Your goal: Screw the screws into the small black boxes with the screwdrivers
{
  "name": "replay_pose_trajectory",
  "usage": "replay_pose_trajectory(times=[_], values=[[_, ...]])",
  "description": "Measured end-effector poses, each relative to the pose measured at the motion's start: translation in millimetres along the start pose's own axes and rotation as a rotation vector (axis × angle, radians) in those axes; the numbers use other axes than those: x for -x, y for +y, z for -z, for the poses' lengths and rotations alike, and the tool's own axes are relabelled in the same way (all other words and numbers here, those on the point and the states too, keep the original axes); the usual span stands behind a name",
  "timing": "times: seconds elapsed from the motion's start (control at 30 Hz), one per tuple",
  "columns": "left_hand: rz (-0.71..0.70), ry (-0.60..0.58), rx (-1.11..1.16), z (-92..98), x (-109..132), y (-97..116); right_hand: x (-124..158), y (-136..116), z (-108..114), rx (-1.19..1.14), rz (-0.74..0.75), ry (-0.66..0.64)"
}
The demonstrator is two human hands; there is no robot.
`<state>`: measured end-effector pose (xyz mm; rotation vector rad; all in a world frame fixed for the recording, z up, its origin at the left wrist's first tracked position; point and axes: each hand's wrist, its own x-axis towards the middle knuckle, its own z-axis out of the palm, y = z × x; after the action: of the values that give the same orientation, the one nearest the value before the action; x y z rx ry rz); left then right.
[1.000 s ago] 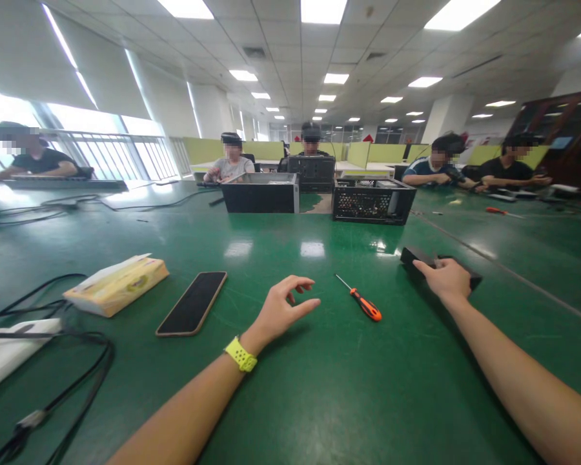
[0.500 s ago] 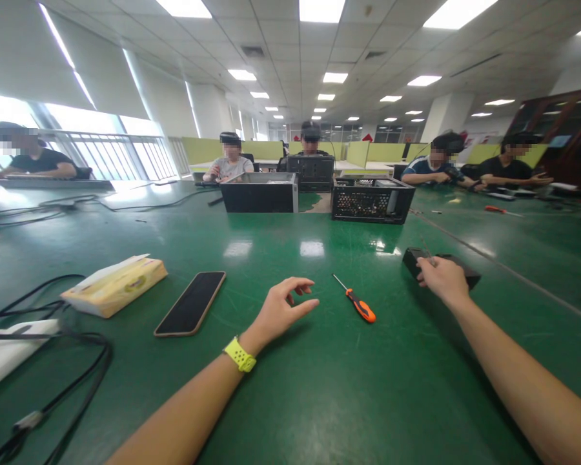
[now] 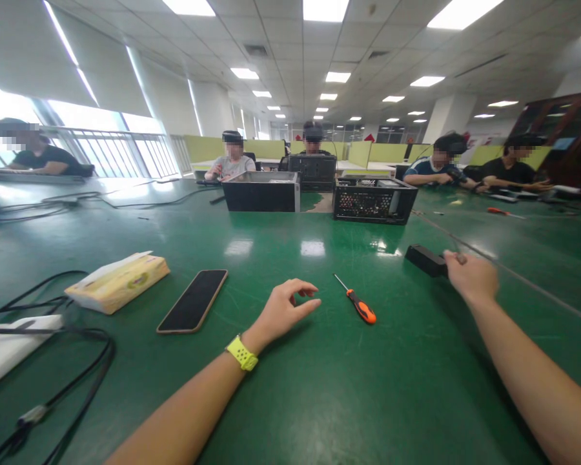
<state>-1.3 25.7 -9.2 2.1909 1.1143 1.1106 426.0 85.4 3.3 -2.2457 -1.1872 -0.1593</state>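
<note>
The box [image 3: 425, 261] lies at the right of the frame, on the glossy green table [image 3: 290, 400], one end hidden behind the right hand [image 3: 473, 276]. Those fingers are curled in, but from where I stand I can't tell whether they grip the box, pinch some small part, or only rest against it. That's what would worry me: if there is a little part at the fingertips, a slack pinch could drop it, and it might skitter across that slick top. The box could slide or tip too, if pushed from the one end, since no hand braces the other. The left hand [image 3: 290, 307], mid-frame, is loosely cupped around nothing, so it gives no support over there. Near its fingertips, just right of centre, lies the screwdriver [image 3: 361, 306]; a hasty sweep might set it rolling. Left of centre, the phone [image 3: 193, 301] could be knocked by a careless elbow, and the cables [image 3: 110, 361] at lower left could snag an arm.
</note>
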Motion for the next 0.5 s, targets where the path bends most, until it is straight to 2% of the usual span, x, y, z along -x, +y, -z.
replay_pose_trajectory(times=[0.07,0.13,0.23,0.33,0.4,0.5], values=[[0.001,-0.008,0.001,-0.1,0,-1,-5,9,11,0.056,-0.086,0.032],[0.004,-0.014,0.006,-0.3,0,-1,-11,19,16,0.088,-0.156,-0.006],[0.008,-0.023,0.012,-0.4,0,-1,-18,34,12,0.113,-0.249,-0.130],[0.011,-0.031,0.016,-0.3,0,1,-23,46,3,0.078,-0.256,-0.183],[0.011,-0.033,0.020,-0.1,0,1,-25,52,-1,0.036,-0.238,-0.167],[0.011,-0.028,0.025,0.0,0,2,-25,55,0,-0.036,-0.135,-0.001]])
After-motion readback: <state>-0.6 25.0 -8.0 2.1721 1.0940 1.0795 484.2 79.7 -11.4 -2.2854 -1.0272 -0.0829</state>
